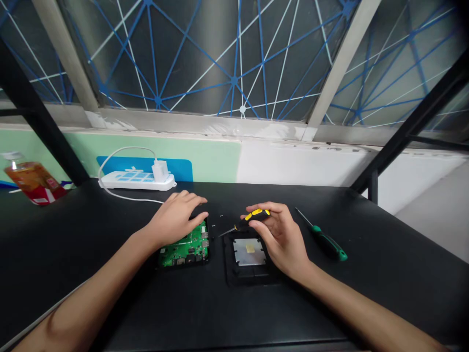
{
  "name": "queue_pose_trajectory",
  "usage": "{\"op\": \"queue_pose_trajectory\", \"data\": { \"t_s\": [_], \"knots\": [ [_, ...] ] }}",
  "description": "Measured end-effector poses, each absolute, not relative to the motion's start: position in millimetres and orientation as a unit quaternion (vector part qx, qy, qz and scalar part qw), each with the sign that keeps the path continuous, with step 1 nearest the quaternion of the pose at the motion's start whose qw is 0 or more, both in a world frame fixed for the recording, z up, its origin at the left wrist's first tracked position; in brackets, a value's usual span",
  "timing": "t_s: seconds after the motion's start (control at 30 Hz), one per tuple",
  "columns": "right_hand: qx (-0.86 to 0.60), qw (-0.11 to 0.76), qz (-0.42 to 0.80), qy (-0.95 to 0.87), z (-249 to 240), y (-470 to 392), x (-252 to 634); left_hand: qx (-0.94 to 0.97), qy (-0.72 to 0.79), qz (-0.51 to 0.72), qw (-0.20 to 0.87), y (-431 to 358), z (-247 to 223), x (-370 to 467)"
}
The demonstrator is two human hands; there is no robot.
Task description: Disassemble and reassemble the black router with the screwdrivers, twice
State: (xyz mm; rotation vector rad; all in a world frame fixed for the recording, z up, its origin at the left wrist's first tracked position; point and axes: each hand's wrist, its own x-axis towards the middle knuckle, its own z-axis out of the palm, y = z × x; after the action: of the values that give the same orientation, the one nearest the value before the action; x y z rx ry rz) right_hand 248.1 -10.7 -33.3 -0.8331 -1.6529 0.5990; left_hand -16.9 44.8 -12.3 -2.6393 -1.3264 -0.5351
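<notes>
In my right hand [284, 234] is a yellow and black screwdriver [257, 215], its thin shaft pointing left and slightly down. Beneath that hand lies a black plastic cover [238, 281] with a silver metal plate [244, 254] and a small yellowish pad on it. To its left sits a green circuit board [186, 252] in a black casing. My left hand [179, 215] lies over the board's upper part, palm down with fingers stretched out, and hides some of it. Whether the left palm touches the board I cannot tell.
A green and black screwdriver [328, 243] lies on the black table [176, 313] at the right. Behind stands a white power strip [137, 181] with a plugged-in charger [160, 171] and white cable. A drink bottle [34, 181] stands far left. Black metal posts rise on both sides.
</notes>
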Motion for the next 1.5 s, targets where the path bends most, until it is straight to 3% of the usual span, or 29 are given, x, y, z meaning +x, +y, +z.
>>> {"op": "queue_pose_trajectory", "data": {
  "t_s": [0.47, 1.5],
  "knots": [
    [-0.392, 0.664, 0.271, -0.576, -20, 8, 267, -0.894, -0.408, -0.175, 0.061, 35, -11, -9],
    [-0.407, 0.642, 0.327, -0.562, -25, 12, 271, -0.915, -0.370, -0.157, 0.036, 24, -10, 0]
  ]
}}
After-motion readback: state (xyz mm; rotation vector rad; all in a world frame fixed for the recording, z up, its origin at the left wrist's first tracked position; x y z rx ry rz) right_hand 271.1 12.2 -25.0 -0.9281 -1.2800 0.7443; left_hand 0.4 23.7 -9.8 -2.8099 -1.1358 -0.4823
